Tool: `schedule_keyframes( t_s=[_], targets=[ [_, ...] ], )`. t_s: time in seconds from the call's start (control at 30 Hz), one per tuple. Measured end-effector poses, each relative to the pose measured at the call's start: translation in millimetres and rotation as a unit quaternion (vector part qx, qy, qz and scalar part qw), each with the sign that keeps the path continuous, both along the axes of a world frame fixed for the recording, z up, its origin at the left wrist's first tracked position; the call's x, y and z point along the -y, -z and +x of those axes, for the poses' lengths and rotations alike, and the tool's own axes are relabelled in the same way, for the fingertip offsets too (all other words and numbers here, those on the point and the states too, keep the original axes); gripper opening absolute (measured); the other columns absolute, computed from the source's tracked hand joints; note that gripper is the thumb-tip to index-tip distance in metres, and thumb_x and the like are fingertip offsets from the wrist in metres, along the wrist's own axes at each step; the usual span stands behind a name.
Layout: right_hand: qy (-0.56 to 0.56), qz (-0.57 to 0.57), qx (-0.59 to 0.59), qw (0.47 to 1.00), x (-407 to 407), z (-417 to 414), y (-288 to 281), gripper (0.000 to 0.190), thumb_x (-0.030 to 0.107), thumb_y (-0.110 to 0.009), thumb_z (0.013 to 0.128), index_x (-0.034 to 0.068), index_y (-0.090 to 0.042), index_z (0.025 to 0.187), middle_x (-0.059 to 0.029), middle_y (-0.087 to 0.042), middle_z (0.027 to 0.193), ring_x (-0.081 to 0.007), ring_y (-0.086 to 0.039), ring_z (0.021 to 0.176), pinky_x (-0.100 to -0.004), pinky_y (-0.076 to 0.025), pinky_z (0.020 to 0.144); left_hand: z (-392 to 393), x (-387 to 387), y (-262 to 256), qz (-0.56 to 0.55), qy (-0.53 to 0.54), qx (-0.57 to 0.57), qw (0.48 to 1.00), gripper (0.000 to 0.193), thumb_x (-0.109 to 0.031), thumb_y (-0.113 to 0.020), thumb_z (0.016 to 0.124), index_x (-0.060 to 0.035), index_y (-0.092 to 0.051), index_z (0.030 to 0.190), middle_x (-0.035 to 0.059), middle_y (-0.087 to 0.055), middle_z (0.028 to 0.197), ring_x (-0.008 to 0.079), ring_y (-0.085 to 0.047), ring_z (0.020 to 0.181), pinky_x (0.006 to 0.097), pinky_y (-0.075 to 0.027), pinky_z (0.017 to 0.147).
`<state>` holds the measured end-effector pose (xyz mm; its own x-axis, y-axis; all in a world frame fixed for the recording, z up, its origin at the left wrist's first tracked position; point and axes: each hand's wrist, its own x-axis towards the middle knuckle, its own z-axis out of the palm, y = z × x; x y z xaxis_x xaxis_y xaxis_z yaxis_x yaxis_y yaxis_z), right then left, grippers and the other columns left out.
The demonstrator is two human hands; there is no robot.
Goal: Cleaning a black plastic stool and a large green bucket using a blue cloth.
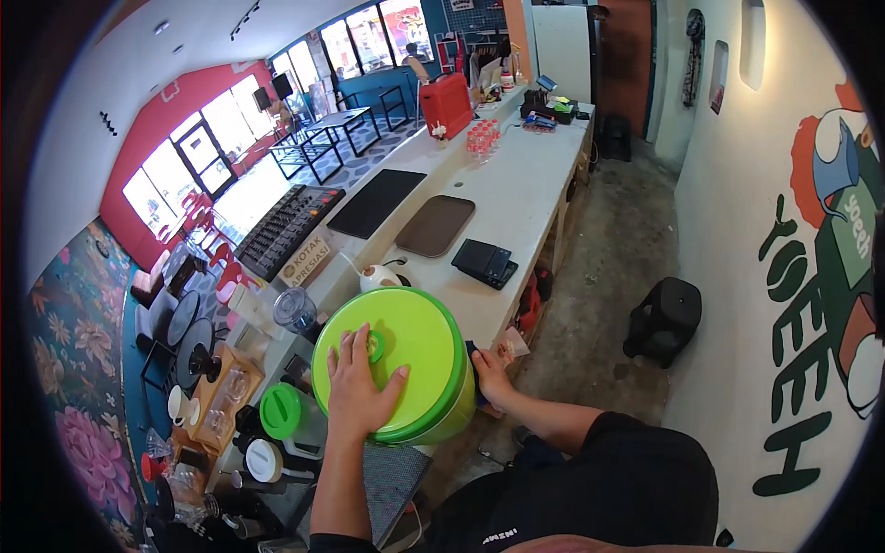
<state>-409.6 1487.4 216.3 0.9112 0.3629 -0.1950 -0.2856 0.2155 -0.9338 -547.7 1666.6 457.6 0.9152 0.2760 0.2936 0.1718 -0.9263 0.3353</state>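
A large lime-green lidded tub stands on the counter right before me. My left hand lies flat on its lid with fingers spread, beside the small round green knob. At the tub's right side, my right hand grips a dark blue cloth pressed against or close to the wall; the tub hides part of it. Left of the tub are a pitcher with a green lid and another with a white lid. A white gooseneck kettle sits just behind the tub.
Farther along the counter lie a black scale, a brown tray and several red-capped bottles. An audio mixer and a black mat rest on the raised ledge. A black stool stands on the floor at right.
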Motion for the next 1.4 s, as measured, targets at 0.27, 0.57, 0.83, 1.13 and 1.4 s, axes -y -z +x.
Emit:
schedule_keyframes(
  t_s=[0.27, 0.57, 0.83, 1.13, 1.4],
  targets=[
    [0.004, 0.030, 0.063, 0.998, -10.0, 24.5, -46.1, 0.035, 0.038, -0.053, 0.119, 0.006, -0.069, 0.122, -0.0004, -0.066, 0.102, -0.0118, -0.058, 0.095, -0.0277, -0.048, 0.089, 0.0, -1.6, 0.6, 0.004, -0.012, -0.010, 1.000, 0.093, -0.048, -0.077, 0.094, -0.0040, -0.039, 0.166, 0.0321, -0.049, 0.162, 0.0458, -0.039, 0.159, 0.0601, -0.020, 0.135],
    [0.005, -0.010, 0.013, 1.000, -1.7, 3.3, 10.8, 0.043, 0.040, -0.054, 0.118, 0.003, -0.069, 0.133, -0.0078, -0.074, 0.118, -0.0177, -0.064, 0.110, -0.0331, -0.050, 0.099, 2.1, -0.8, -3.7, -0.003, -0.005, -0.002, 1.000, 0.094, -0.050, -0.076, 0.094, -0.0040, -0.039, 0.167, 0.0319, -0.048, 0.164, 0.0464, -0.040, 0.159, 0.0587, -0.020, 0.135],
    [-0.027, 0.068, -0.044, 0.996, -11.3, 22.1, -34.0, 0.050, 0.042, -0.047, 0.120, 0.003, -0.060, 0.150, -0.0108, -0.069, 0.141, -0.0227, -0.063, 0.130, -0.0352, -0.046, 0.116, -8.3, -2.0, 3.3, -0.015, -0.004, -0.007, 1.000, 0.095, -0.058, -0.073, 0.095, -0.0032, -0.041, 0.166, 0.0297, -0.049, 0.163, 0.0471, -0.040, 0.159, 0.0619, -0.022, 0.134],
    [-0.103, 0.040, -0.079, 0.991, -17.9, 42.3, -9.7, 0.069, 0.057, -0.040, 0.119, 0.001, -0.057, 0.155, -0.0148, -0.066, 0.148, -0.0256, -0.061, 0.135, -0.0395, -0.047, 0.116, -0.4, -4.0, -2.0, -0.003, -0.008, 0.005, 1.000, 0.093, -0.055, -0.075, 0.095, -0.0051, -0.041, 0.166, 0.0289, -0.050, 0.162, 0.0461, -0.041, 0.158, 0.0599, -0.021, 0.134],
    [-0.051, 0.074, -0.260, 0.961, -5.1, -13.4, 65.1, 0.073, 0.064, -0.046, 0.114, 0.009, -0.048, 0.162, -0.0160, -0.064, 0.153, -0.0306, -0.064, 0.136, -0.0481, -0.052, 0.114, -1.8, -1.2, 1.8, 0.003, -0.009, 0.000, 1.000, 0.094, -0.055, -0.076, 0.094, -0.0079, -0.040, 0.167, 0.0301, -0.051, 0.163, 0.0460, -0.042, 0.158, 0.0596, -0.024, 0.134]
  ],
)
